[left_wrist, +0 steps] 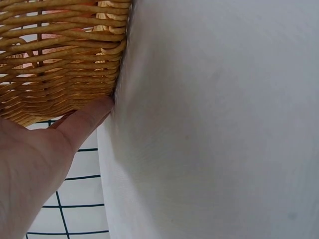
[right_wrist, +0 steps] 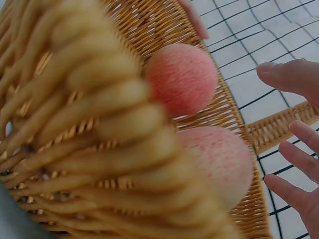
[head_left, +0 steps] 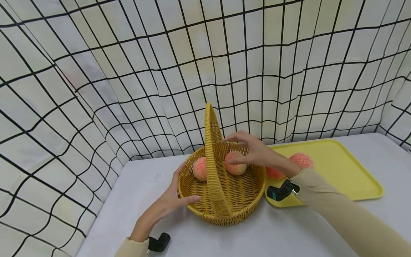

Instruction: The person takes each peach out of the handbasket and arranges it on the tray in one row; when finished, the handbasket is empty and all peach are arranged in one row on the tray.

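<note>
A woven wicker basket (head_left: 221, 218) with a tall arched handle (head_left: 214, 178) stands on the white table. My left hand (head_left: 168, 198) grips its left side, thumb over the rim and fingers along the outer wall, low down in the left wrist view. Inside lie two pink and pale-yellow peaches, a left peach (head_left: 199, 169) and a right peach (head_left: 236, 168), one on each side of the handle in the head view. Over the basket's right part hovers my right hand (head_left: 257, 151), fingers spread; in the right wrist view its fingers stand apart from both peaches.
To the right, a yellow tray (head_left: 343, 175) holds two more peaches, a far one (head_left: 301, 160) and a near one (head_left: 274, 174) partly behind my right forearm. A white wall with a black grid (head_left: 244, 82) rises behind the table.
</note>
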`<move>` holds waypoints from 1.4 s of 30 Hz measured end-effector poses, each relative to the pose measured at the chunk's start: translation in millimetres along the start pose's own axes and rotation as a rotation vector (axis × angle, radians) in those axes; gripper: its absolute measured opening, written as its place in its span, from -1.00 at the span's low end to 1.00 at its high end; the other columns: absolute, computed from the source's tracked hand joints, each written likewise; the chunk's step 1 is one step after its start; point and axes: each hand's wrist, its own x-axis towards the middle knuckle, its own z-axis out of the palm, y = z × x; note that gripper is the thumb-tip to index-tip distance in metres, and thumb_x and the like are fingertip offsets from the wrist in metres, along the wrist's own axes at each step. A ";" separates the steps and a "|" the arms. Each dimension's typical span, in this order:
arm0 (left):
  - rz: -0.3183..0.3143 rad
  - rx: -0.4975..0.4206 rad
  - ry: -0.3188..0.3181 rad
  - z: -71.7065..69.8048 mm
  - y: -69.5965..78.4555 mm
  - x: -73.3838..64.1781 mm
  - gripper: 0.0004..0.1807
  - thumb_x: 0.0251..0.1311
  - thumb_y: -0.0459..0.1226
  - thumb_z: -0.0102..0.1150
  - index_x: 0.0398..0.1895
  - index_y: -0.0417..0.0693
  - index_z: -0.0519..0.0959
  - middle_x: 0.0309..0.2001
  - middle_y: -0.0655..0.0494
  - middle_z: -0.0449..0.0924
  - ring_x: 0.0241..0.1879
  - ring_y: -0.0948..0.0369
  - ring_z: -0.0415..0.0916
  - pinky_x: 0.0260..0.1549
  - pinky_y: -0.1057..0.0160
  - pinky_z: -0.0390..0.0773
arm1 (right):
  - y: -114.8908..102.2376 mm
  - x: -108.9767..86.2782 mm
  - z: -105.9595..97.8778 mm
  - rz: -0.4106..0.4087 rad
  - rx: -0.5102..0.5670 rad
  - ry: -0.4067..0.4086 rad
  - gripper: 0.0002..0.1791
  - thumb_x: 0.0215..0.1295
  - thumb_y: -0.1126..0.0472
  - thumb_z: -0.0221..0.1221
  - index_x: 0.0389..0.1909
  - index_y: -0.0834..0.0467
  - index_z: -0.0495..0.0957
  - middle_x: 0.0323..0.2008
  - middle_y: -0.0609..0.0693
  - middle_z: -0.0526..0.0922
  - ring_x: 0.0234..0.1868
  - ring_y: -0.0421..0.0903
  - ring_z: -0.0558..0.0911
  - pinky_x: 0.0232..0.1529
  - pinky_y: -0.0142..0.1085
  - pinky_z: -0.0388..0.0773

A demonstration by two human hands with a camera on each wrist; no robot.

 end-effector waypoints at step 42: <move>-0.021 0.005 0.013 1.5 -1.0 -1.0 0.34 0.15 -0.02 0.52 0.71 0.28 -0.35 0.68 -0.16 -0.20 0.63 -0.21 -0.16 0.50 -0.31 0.00 | 5.6 -8.1 36.2 0.043 -0.205 -0.314 -0.41 0.09 0.21 0.55 0.19 0.14 0.65 0.10 0.04 0.59 0.13 -0.03 0.54 0.16 -0.13 0.55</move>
